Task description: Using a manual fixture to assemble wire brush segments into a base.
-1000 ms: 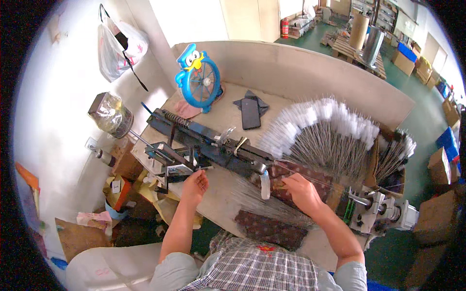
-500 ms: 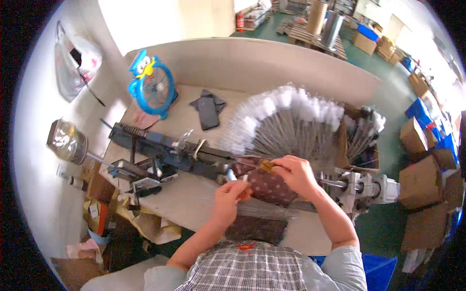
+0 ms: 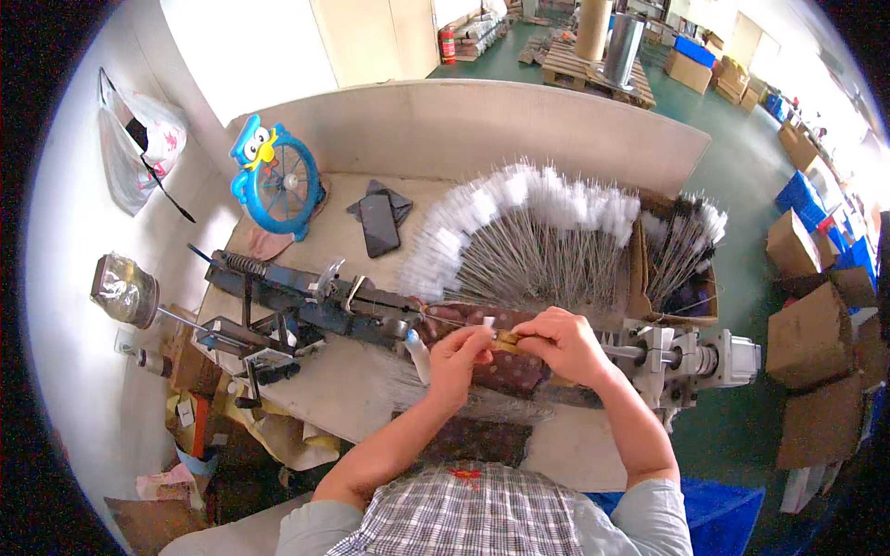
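Observation:
My left hand (image 3: 456, 364) is closed in a pinch, with a small white piece (image 3: 489, 322) showing at its fingertips. Close against it, my right hand (image 3: 564, 347) grips a small brass-coloured piece (image 3: 505, 341). Both hands are over a dark brown spotted cloth (image 3: 510, 372) in the middle of the bench machine. Beside my left hand stands a white tube with a blue tip (image 3: 418, 357). Beyond my hands, many thin wire stems with white tufts, like small brushes (image 3: 533, 241), lie fanned out on the table.
The machine's dark metal bar (image 3: 297, 296) runs left; its shaft and grey motor end (image 3: 737, 360) stand right. A cardboard box (image 3: 677, 306) holds more brushes. A black phone (image 3: 379, 222) and a blue duck-shaped fan (image 3: 278, 181) sit farther back. Cardboard boxes (image 3: 811, 343) line the right side.
My left hand has moved right and up, bringing the white piece against the brass-coloured piece in my right hand. The view has shifted slightly.

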The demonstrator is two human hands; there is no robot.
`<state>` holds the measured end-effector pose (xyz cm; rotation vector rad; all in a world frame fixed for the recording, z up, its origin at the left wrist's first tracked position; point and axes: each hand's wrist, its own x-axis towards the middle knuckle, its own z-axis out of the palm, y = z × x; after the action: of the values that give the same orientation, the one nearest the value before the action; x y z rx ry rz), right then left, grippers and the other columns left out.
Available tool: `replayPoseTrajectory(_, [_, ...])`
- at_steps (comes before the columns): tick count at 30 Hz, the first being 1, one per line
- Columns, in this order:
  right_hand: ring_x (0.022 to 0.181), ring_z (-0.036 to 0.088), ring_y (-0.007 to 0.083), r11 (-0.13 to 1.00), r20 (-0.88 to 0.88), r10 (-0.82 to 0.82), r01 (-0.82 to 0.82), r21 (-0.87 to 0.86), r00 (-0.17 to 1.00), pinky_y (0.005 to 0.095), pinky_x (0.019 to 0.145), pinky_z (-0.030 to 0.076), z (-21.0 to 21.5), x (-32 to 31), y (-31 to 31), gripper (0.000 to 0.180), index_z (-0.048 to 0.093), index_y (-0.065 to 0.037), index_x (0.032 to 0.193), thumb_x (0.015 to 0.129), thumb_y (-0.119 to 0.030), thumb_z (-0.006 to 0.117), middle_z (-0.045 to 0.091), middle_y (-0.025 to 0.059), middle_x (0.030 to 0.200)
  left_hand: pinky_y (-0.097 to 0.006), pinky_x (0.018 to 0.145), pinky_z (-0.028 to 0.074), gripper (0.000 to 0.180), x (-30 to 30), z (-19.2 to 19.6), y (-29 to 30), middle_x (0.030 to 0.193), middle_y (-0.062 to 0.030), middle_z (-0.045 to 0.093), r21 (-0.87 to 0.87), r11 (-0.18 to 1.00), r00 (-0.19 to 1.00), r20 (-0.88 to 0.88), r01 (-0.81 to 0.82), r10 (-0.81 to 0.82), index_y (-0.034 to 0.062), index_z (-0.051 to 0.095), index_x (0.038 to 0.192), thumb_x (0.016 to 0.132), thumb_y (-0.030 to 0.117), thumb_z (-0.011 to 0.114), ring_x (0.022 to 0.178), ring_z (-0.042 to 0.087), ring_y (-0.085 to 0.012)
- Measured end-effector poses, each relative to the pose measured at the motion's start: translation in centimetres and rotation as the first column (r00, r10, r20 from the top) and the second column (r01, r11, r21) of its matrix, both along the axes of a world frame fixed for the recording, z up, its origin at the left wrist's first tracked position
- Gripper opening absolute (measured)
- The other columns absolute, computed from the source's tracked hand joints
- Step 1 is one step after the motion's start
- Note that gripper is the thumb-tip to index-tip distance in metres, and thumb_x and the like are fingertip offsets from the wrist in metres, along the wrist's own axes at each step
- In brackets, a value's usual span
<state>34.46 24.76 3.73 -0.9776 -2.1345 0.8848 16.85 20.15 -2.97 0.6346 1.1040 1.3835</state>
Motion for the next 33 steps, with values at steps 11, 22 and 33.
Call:
replayPoseTrajectory(11, [0.077, 0.057, 0.0245, 0.907, 0.246, -0.162, 0.046, 0.419, 0.956, 0.0371, 0.071, 0.046, -1.7, -9.0, 2.1, 0.013, 0.061, -0.008, 0.073, 0.076, -0.021, 0.058, 0.061, 0.0049, 0.075, -0.023, 0.052, 0.039, 0.016, -3.6, 1.8, -0.6, 0.068, -0.0028, 0.057, -0.103, 0.983, 0.967, 0.192, -0.153, 0.17, 0.0036, 0.06, 0.089, 0.087, 0.019, 0.059, 0.06, 0.05, -0.0098])
replayPoseTrajectory(22, [0.084, 0.059, 0.0313, 0.996, 0.107, -0.072, 0.077, -0.044, 0.992, 0.0401, 0.072, 0.048, -1.8, -9.1, 2.3, 0.025, 0.066, -0.008, 0.087, 0.08, -0.029, 0.056, 0.063, 0.0121, 0.083, -0.03, 0.071, 0.044, 0.041, -3.7, 2.4, -0.3, 0.082, -0.0066, 0.06, -0.139, 0.988, 0.981, 0.17, -0.065, 0.089, 0.0051, 0.056, 0.095, 0.093, 0.043, 0.041, 0.074, 0.056, -0.016])
replayPoseTrajectory(33, [0.087, 0.056, 0.0212, 0.837, 0.102, -0.313, 0.224, 0.499, 0.944, 0.0348, 0.074, 0.044, -1.8, -10.4, -0.6, 0.027, 0.064, -0.01, 0.087, 0.065, -0.024, 0.07, 0.062, 0.0018, 0.087, -0.032, 0.083, 0.043, 0.024, -3.0, 2.1, -0.7, 0.096, -0.0052, 0.058, -0.113, 0.961, 0.86, 0.429, -0.252, 0.276, 0.0054, 0.052, 0.1, 0.093, 0.027, 0.045, 0.091, 0.055, -0.015])
